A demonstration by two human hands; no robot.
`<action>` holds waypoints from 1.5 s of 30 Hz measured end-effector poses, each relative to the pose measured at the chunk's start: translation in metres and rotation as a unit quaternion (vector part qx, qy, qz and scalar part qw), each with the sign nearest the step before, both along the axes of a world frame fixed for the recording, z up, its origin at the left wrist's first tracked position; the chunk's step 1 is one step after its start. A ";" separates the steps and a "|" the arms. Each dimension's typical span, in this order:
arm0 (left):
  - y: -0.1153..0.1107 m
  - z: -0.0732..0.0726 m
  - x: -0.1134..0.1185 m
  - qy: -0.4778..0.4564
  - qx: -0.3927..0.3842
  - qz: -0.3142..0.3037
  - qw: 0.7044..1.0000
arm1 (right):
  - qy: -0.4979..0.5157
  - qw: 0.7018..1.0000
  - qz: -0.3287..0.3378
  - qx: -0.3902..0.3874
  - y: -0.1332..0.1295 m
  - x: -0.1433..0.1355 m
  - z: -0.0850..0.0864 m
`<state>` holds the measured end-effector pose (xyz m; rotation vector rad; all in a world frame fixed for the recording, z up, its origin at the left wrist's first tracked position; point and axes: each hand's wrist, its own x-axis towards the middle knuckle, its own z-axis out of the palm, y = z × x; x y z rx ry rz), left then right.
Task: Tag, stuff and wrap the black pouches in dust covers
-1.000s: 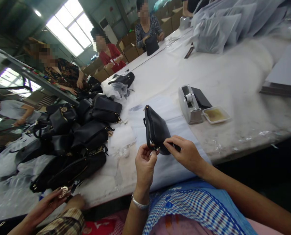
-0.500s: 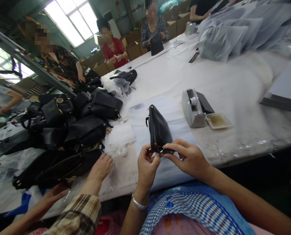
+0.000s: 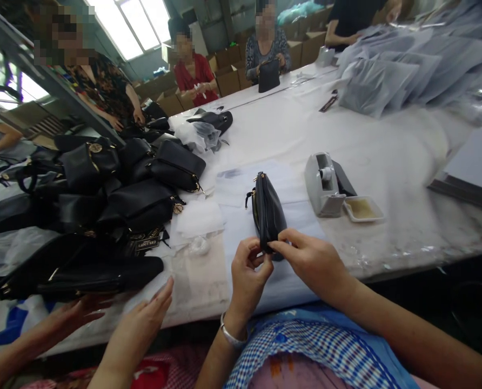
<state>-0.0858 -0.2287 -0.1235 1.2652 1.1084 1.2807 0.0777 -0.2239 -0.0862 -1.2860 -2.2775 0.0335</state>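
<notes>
A small black handbag (image 3: 272, 208) with a zip along its edge and gold-coloured fittings stands on white paper (image 3: 301, 216) before me. My left hand (image 3: 249, 270), with a silver bangle at the wrist, pinches the bag's near end. From the other side, the thumb and fingers of my right hand (image 3: 306, 259) grip that same end. A thin dark pull hangs from the bag's far left edge. What exactly lies between my fingertips is partly hidden.
Several black handbags (image 3: 139, 208) are heaped on the left, where a co-worker's hands (image 3: 144, 319) reach in. A tape dispenser (image 3: 323, 186) and a small white dish (image 3: 363, 209) stand to the right. Plastic-wrapped bags (image 3: 381, 81) are stacked at the back right. Other people work across the table.
The dark strap piece in my right fingers no longer sticks out; both hands now press at the bag's near end. The co-worker's hands have moved nearer, around a black bag.
</notes>
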 end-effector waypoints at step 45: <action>0.012 0.074 0.006 0.247 0.009 -0.079 0.966 | 0.424 0.901 0.015 -0.091 0.001 0.017 -0.005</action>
